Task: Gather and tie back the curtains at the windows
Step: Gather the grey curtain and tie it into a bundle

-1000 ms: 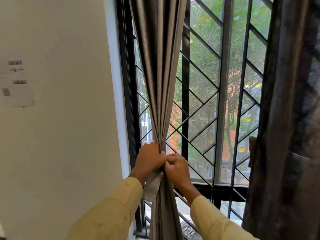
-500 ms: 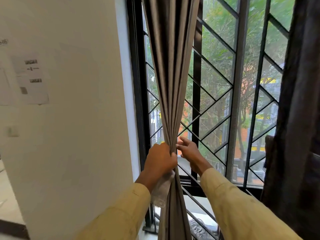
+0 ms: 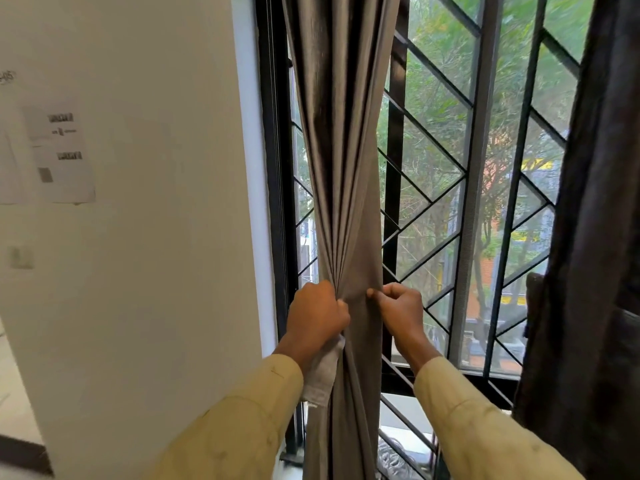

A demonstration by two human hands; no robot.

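A grey-brown pleated curtain point(image 3: 341, 140) hangs bunched in front of the window's left side. My left hand point(image 3: 317, 318) is clenched on its gathered folds at waist height, with a pale fabric strip point(image 3: 322, 375) hanging from under the fist. My right hand point(image 3: 401, 308) grips the curtain's right edge at the same height, fingers curled. Between the two hands a flat band of curtain is stretched. A second, darker curtain point(image 3: 595, 220) hangs at the right edge of the view.
Behind the curtain is a window with a black diagonal metal grille point(image 3: 450, 188); trees and buildings show outside. A white wall point(image 3: 149, 237) stands at the left with papers point(image 3: 59, 157) taped to it. The black window frame point(image 3: 273, 168) meets the wall.
My right hand, open beside the folds half a second ago, has closed on the curtain's right edge and pulled it out to the right. The left hand keeps its grip.
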